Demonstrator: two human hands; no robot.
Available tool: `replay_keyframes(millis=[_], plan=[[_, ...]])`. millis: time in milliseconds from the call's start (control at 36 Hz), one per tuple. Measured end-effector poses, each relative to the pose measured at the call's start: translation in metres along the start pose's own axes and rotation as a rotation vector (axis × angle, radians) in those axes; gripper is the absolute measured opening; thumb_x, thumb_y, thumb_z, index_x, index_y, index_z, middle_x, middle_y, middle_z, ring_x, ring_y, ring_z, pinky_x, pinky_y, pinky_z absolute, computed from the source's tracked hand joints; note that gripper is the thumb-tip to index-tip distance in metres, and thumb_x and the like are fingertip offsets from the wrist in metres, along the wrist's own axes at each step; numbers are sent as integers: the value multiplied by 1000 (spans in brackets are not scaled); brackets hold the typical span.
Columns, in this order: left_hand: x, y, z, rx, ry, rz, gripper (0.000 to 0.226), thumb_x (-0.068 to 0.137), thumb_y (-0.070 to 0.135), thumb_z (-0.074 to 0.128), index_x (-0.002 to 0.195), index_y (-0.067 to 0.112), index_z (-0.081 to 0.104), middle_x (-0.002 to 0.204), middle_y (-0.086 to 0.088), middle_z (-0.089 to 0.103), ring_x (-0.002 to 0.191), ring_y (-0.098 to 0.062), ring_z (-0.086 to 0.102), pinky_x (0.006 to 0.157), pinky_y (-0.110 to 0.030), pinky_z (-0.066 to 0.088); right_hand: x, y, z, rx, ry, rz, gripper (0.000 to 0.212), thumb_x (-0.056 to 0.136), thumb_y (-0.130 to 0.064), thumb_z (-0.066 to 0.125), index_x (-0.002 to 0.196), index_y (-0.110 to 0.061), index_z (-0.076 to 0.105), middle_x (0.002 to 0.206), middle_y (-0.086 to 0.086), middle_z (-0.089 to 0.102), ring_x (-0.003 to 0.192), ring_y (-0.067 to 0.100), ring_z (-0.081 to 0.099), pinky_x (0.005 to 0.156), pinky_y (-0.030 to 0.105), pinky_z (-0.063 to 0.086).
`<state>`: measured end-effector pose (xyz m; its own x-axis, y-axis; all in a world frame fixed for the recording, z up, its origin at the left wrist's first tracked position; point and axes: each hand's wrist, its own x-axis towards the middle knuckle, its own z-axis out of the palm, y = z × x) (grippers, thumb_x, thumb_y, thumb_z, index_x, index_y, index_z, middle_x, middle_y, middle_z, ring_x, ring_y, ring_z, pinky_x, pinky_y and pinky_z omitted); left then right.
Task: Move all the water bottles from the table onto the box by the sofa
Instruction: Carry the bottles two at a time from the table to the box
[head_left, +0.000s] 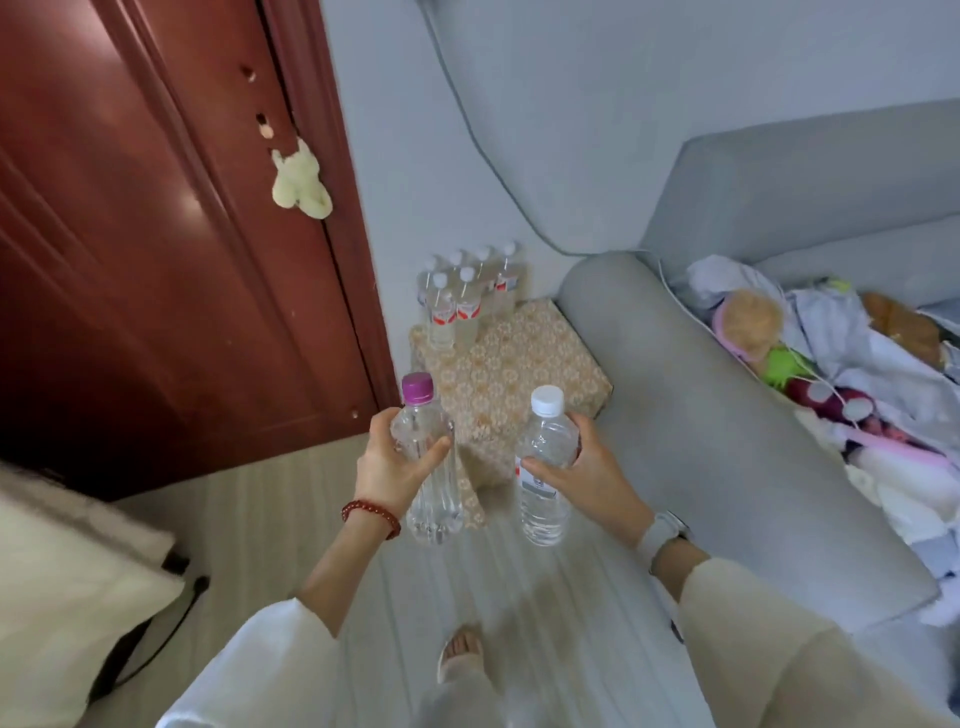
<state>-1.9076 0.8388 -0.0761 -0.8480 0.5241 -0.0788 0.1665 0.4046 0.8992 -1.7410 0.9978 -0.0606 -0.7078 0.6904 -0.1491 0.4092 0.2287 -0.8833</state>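
The left hand (387, 467) was wrapped around the upper body of a clear plastic water bottle with a purple cap (428, 462), fingers curled shut on it, and the right hand (582, 470) gripped a second clear plastic bottle with a white cap (543, 475) in the same way — both bottles upright and held in the air, side by side but apart. Just beyond them stood the low box covered in beige floral-patterned fabric (519, 358), set on the pale floor between the dark red wooden door (156, 234) and the rounded arm of the light grey sofa (701, 415). A cluster of clear white-capped bottles with red labels (465, 291) stood upright at the box's far left corner, close against the wall. A red beaded bracelet (371, 517) circled the left wrist and a pale-strapped watch (662, 532) the right — both above cream sleeves. Soft toys and crumpled clothes (831, 374) lay heaped on the sofa seat.
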Motion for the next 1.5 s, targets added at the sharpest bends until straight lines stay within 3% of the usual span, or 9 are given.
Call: replay_keyframes(millis=[222, 444, 556, 694, 806, 1000, 1083, 1306, 1500], plan=[[140, 43, 63, 42, -124, 23, 66, 70, 31, 76, 124, 13, 42, 115, -7, 59, 101, -23, 58, 87, -37, 48, 146, 0, -33, -53, -5, 25, 65, 70, -36, 77, 120, -24, 37, 112, -1, 54, 101, 18, 56, 88, 30, 47], [258, 38, 151, 99, -114, -70, 69, 67, 37, 77, 122, 20, 40, 87, 2, 53, 68, -12, 50, 55, -18, 40, 305, 47, -58, -143, -99, 50, 67, 66, -39, 78, 116, -28, 36, 107, -9, 47, 97, 10, 48, 79, 19, 35], [314, 27, 195, 103, -131, -140, 68, 66, 35, 78, 121, 22, 40, 110, -3, 57, 90, -23, 56, 73, -24, 43, 384, 76, -65, -150, -200, 68, 76, 66, -40, 78, 126, -23, 34, 114, -13, 41, 106, 5, 40, 89, 16, 30], [373, 14, 239, 159, -170, -224, 73, 68, 36, 76, 128, 22, 36, 115, -13, 61, 103, -33, 57, 82, -35, 47, 461, 108, -58, -137, -274, 110, 69, 67, -40, 77, 119, -32, 33, 109, -17, 42, 101, 6, 42, 71, 6, 27], [410, 4, 261, 330, -172, -116, 70, 69, 38, 75, 128, 19, 42, 128, -1, 52, 113, -19, 51, 90, -27, 38, 509, 127, -52, -237, -385, 35, 73, 69, -38, 76, 126, -22, 34, 116, -6, 46, 106, 13, 46, 78, 15, 38], [452, -5, 284, 909, 25, 343, 65, 42, 31, 89, 101, 11, 66, 95, -3, 70, 92, -29, 65, 73, -42, 49, 565, 146, -46, -282, -438, -99, 67, 67, -32, 79, 123, -19, 42, 112, -6, 51, 104, 12, 46, 87, 24, 41], [465, -11, 290, 1019, 80, 349, 61, 47, 40, 85, 98, 14, 67, 92, 2, 71, 94, -26, 65, 75, -40, 47, 580, 147, -40, -243, -431, -167, 56, 66, -27, 80, 114, -21, 50, 101, -19, 50, 98, 5, 47, 80, 10, 36], [468, -37, 302, 1167, 72, 334, 52, 49, 20, 87, 95, 10, 66, 88, -2, 72, 105, -27, 62, 99, -46, 23, 591, 160, -29, -297, -503, -138, 71, 72, -24, 76, 130, -18, 37, 127, 8, 35, 121, 20, 33, 104, 36, 34], [468, -26, 301, 1064, 40, 284, 66, 44, 28, 88, 102, 11, 62, 89, -2, 72, 103, -27, 63, 102, -47, 16, 589, 158, -24, -356, -489, -184, 74, 76, -22, 71, 136, -15, 29, 134, 9, 32, 125, 21, 33, 104, 31, 34]])
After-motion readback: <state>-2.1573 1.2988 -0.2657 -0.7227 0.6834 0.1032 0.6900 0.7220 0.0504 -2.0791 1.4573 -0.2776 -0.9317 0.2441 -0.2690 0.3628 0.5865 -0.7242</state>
